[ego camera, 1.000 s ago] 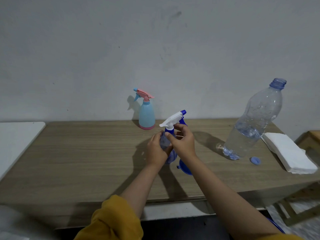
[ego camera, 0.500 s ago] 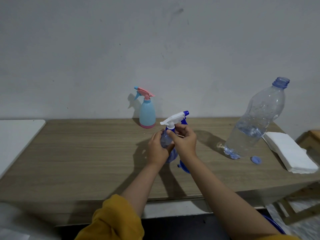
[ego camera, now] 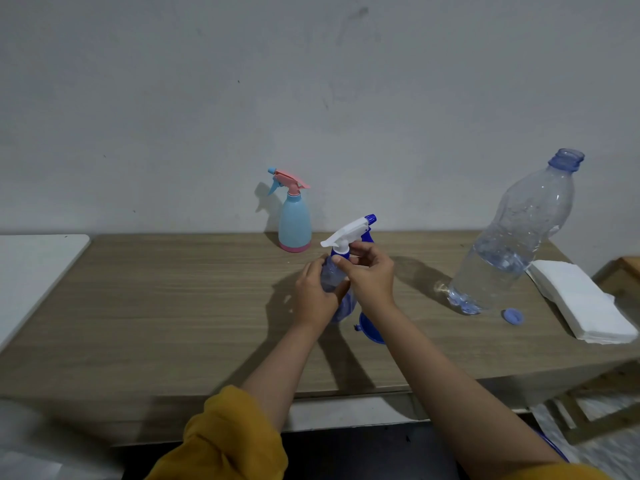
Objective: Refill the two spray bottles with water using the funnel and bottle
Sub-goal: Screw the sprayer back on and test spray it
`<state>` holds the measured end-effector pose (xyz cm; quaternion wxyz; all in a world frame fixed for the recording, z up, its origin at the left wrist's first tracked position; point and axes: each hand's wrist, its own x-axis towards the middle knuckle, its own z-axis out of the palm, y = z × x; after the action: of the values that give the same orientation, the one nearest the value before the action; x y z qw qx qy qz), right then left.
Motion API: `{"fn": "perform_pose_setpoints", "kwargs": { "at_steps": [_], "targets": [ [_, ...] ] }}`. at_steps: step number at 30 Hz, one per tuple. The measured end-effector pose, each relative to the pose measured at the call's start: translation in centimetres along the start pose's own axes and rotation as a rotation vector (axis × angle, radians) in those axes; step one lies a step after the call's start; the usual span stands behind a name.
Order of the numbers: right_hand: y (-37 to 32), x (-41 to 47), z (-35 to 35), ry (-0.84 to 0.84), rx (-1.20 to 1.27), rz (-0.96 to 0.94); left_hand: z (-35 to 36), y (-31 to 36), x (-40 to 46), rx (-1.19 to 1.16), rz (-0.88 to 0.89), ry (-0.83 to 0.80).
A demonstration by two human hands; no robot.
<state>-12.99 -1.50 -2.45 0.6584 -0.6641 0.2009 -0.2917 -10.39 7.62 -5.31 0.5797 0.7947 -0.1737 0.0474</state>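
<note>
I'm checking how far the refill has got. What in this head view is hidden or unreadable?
- Blue spray bottle: the left hand and right hand cover its body, so its water level is unreadable.
- Blue funnel: mostly behind the right forearm; only part of the rim shows.
- Light blue spray bottle: opaque, contents unseen.
- Whether the white spray head is being tightened or loosened.

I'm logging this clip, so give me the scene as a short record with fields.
left hand: holds blue sprayer body
right hand: at sprayer's collar
pink sprayer: upright by wall, head on
water bottle: uncapped, part full
cap: on table beside bottle
funnel: on table, partly behind right arm
napkins: stacked at right edge
</note>
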Motion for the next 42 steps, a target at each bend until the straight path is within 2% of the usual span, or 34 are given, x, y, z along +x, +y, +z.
{"fn": "perform_pose_setpoints", "kwargs": {
  "at_steps": [5, 12, 15, 18, 21, 23, 26, 31, 35, 37, 40, 42],
  "targets": [
    [0.0, 0.0, -0.1, -0.079, -0.153, -0.089, 0.0, 0.2, -0.1, 0.014, -0.013, -0.017],
    [-0.2, 0.2, 0.5, -0.004, -0.206, -0.073, -0.2, 0.1, 0.1, 0.024, -0.004, -0.019],
    [-0.2, -0.1, 0.3, -0.012, -0.229, -0.125, -0.4, -0.2, 0.1, 0.029, -0.006, -0.034],
    [-0.1, -0.8, 0.1, 0.133, -0.209, -0.146, -0.7, -0.6, -0.1, 0.017, -0.050, -0.101],
    [0.1, -1.1, 0.4, 0.341, -0.325, -0.203, -1.2, -1.0, -1.0, 0.056, -0.182, -0.161],
    [0.2, -0.7, 0.9, 0.366, -0.420, -0.173, -1.6, -1.7, -1.7, 0.107, -0.246, -0.166],
    [0.5, -0.1, 2.4, 0.280, -0.459, -0.105, -2.8, -2.9, -2.8, 0.237, -0.241, -0.149],
    [0.2, 0.0, 4.6, 0.129, -0.322, -0.091, -5.3, -4.3, -4.5, 0.399, -0.134, -0.125],
    [-1.5, 0.6, 5.2, 0.030, -0.253, -0.174, -7.9, -6.0, -5.6, 0.533, -0.093, -0.106],
    [-3.4, 0.8, 5.1, -0.106, -0.260, -0.174, -9.2, -6.9, -6.2, 0.608, -0.102, -0.088],
    [-5.4, -0.1, 4.7, -0.378, -0.251, 0.044, -11.1, -8.5, -6.9, 0.661, -0.140, -0.056],
    [-5.0, -1.3, 4.2, -0.461, -0.248, 0.199, -12.5, -9.2, -7.4, 0.689, -0.162, -0.045]
  ]
}}
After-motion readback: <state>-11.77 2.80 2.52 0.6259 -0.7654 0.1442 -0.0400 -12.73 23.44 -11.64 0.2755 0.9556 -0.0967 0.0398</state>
